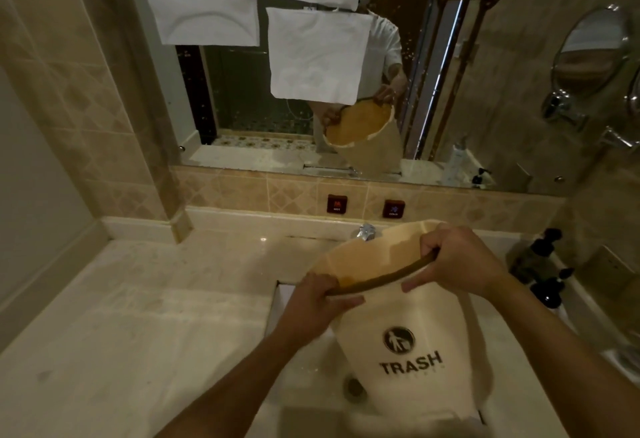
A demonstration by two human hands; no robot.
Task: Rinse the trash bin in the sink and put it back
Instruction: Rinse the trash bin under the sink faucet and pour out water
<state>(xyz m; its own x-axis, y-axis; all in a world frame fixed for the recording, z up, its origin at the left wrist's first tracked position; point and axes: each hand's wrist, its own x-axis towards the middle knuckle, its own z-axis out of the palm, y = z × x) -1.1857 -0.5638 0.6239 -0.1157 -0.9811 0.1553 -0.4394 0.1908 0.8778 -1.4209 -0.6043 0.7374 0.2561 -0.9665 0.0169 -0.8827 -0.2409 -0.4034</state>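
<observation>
Cream trash bin [412, 344], dark-rimmed, marked "TRASH", tilts mouth toward 12 o'clock over the white sink [277, 306]

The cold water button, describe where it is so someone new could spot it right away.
Start at the big wall mirror over the sink and drop to the tiled strip below its lower edge. Two small dark red squares sit there side by side, above the tap. The cold button is the right one, marked COLD with a bluish symbol; its neighbour reads HOT.

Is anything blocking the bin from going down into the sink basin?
Nothing visible. Both hands, left and right, grip the rim of the trash bin, already over the sink, near its drain.
</observation>
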